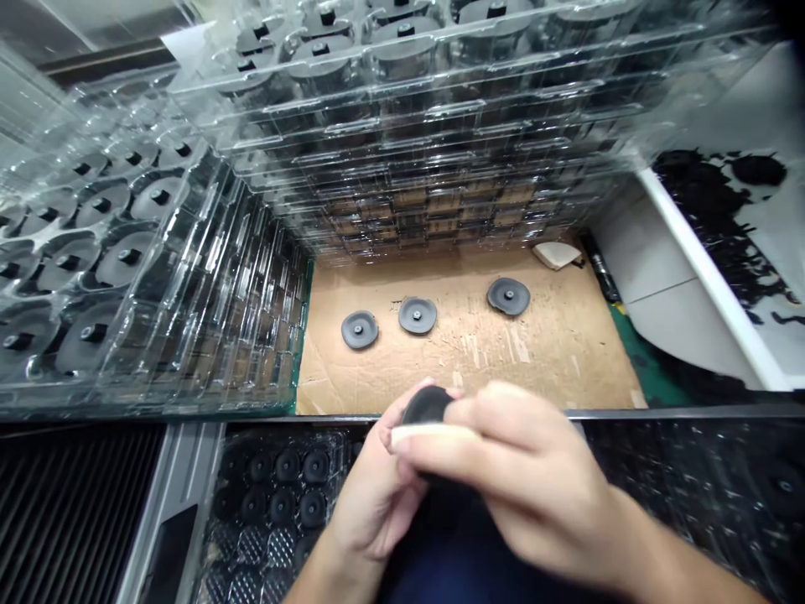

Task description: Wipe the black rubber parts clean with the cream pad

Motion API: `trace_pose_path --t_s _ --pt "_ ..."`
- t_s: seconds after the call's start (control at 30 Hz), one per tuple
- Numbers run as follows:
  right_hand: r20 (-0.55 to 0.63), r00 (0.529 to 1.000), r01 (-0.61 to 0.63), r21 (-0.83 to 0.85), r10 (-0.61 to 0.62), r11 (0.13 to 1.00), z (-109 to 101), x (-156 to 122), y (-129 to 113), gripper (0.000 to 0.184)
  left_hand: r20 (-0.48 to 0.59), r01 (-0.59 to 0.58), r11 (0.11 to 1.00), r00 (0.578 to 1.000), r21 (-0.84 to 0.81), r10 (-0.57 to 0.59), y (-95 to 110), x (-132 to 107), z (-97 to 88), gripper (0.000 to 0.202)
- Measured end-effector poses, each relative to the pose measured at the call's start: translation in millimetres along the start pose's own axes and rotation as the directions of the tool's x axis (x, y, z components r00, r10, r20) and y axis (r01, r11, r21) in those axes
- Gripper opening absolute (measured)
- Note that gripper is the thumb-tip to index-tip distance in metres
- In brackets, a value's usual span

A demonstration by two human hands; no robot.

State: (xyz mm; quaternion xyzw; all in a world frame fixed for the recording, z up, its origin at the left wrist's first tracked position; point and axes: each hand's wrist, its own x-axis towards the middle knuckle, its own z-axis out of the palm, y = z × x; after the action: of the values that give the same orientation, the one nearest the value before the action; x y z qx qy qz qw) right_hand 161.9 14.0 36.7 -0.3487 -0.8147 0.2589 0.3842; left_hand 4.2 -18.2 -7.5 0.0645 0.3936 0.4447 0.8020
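Note:
My left hand (377,495) is closed around a black rubber disc (428,404), held up over the front edge of the cardboard. My right hand (528,470) pinches at the same disc from the right, its fingers blurred by motion. A pale strip shows along that hand's foremost finger; whether it is a cover or a separate piece, I cannot tell. On the cardboard (453,369) beyond lie three grey rubber discs with small centre studs: one disc (360,330) at left, one disc (418,315) in the middle, and one disc (509,296) farther right.
Stacked clear plastic trays (402,109) with discs rise behind the cardboard, and more trays (94,252) stand at left. A folded cream pad (557,254) lies beside a dark pen-like tool (600,267). At right, a white bin (710,260) borders black scraps (710,201). Lower trays (283,486) sit below the edge.

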Motion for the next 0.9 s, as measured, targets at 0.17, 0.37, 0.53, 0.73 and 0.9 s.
trace_pose_path --t_s 0.17,0.37,0.53,0.73,0.9 --pt "0.032 0.994 -0.106 0.052 0.105 0.993 0 0 7 0.036 -0.029 -0.050 0.998 0.998 -0.039 0.048 -2 -2 4.2 0.053" --pt "0.047 0.875 -0.468 0.342 0.482 0.815 22 -14 61 0.020 -0.049 -0.096 0.988 0.995 -0.121 0.090 2 6 2.0 0.053" --pt "0.080 0.800 -0.594 0.240 0.594 0.768 48 -53 101 0.023 -0.046 -0.083 0.976 0.996 -0.203 0.075 4 6 -4.2 0.051" --pt "-0.023 0.795 -0.594 0.174 0.607 0.785 33 -28 59 0.023 -0.058 -0.077 0.978 0.996 -0.195 0.067 5 7 1.3 0.056" --pt "-0.122 0.966 -0.211 0.132 0.227 0.969 19 12 3 0.024 -0.086 -0.111 0.988 0.991 -0.110 0.102 5 7 0.0 0.045"
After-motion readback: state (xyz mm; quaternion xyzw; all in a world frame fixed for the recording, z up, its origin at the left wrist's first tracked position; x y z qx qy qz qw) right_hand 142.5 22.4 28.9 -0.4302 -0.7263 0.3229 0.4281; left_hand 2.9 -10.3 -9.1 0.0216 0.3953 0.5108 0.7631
